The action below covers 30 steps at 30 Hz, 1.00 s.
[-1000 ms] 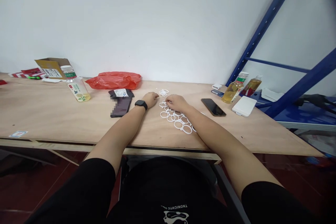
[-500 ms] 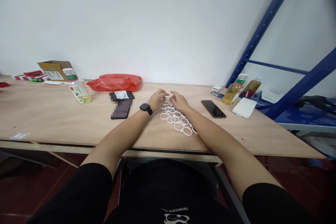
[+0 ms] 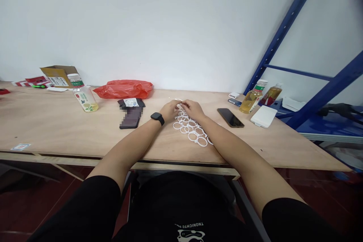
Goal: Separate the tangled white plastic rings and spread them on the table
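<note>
White plastic rings (image 3: 193, 131), several of them joined by small clips, lie in a slanting cluster on the wooden table. At the cluster's far end my left hand (image 3: 169, 110) and my right hand (image 3: 194, 110) are close together, fingers bent inward and pinching. Between and just beyond the fingertips shows a white ring (image 3: 178, 100), which both hands appear to grip; the exact contact is partly hidden by the fingers. A black watch is on my left wrist. My right forearm passes over the cluster's right edge.
Left of my hands lie a dark phone-like item (image 3: 130, 118), a black packet (image 3: 131, 102) and a red plastic bag (image 3: 124, 89). A bottle (image 3: 86, 98) and cardboard box (image 3: 58, 76) stand farther left. On the right are a smartphone (image 3: 230, 117), a white case (image 3: 263, 116) and bottles (image 3: 252, 100).
Both hands have drawn slightly nearer to me and closer together, with fingertips now meeting. The far white ring shows more clearly beyond them. The other rings look unmoved.
</note>
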Motion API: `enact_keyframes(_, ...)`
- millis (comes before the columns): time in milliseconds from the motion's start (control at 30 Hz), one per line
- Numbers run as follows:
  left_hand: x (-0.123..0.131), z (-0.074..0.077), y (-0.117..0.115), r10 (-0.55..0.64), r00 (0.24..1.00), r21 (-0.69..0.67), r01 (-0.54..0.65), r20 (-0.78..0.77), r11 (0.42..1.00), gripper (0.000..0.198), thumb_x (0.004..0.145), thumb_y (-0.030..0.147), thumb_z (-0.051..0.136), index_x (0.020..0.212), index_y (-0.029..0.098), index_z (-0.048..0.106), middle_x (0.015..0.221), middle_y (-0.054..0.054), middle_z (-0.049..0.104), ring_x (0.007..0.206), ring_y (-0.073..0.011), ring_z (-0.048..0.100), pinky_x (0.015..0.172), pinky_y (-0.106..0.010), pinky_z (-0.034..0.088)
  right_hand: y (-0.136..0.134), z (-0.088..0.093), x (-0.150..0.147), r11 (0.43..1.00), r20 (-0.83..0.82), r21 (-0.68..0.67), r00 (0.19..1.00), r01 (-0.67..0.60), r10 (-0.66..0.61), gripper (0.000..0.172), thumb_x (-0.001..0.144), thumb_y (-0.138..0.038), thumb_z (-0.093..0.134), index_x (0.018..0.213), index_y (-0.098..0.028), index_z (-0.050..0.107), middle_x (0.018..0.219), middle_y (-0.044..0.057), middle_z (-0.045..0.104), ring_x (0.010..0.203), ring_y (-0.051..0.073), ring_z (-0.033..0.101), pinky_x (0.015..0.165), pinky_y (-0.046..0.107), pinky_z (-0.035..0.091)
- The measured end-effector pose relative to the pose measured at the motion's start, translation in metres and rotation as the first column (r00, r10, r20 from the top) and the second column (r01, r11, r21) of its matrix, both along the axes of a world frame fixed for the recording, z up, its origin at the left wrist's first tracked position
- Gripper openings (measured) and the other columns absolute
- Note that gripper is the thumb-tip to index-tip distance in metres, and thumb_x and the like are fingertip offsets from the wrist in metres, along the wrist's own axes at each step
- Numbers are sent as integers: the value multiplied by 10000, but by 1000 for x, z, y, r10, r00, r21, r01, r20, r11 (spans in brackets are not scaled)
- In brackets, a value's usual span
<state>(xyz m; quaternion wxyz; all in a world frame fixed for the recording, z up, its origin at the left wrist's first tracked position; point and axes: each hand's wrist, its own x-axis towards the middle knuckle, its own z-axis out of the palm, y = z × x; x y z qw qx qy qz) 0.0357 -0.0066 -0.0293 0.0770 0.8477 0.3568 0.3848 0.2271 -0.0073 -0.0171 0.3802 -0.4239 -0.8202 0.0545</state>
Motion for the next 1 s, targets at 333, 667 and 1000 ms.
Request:
enact_keyframes(333, 1, 5, -1, 10, 987, -172, 19, 162, 985, 200, 841, 206, 662, 1032, 165, 705, 1069, -78, 739, 922, -201, 710, 843, -326, 576, -2, 1, 1, 997, 115, 69, 993, -47, 39, 165, 896, -259, 534, 940, -213, 686, 888, 34, 710, 797, 172, 612, 710, 266, 416)
enact_keyframes(667, 8, 2, 2, 18, 982, -131, 7, 186, 991, 151, 850, 185, 631, 958, 163, 736, 982, -64, 752, 867, -182, 693, 814, -307, 561, -2, 2, 2, 996, 151, 79, 988, -40, 28, 172, 926, -256, 498, 925, -211, 664, 914, 48, 703, 843, 186, 609, 738, 273, 412)
enact_keyframes(1000, -6, -4, 18, 470, 881, -12, -471, -41, 882, 270, 883, 371, 585, 1040, 211, 736, 1282, -107, 617, 1187, -306, 558, 1063, -501, 405, -5, 7, 2, 977, 103, 139, 979, 160, -175, 70, 800, -231, 552, 803, -214, 619, 872, 50, 698, 832, 210, 598, 744, 298, 410)
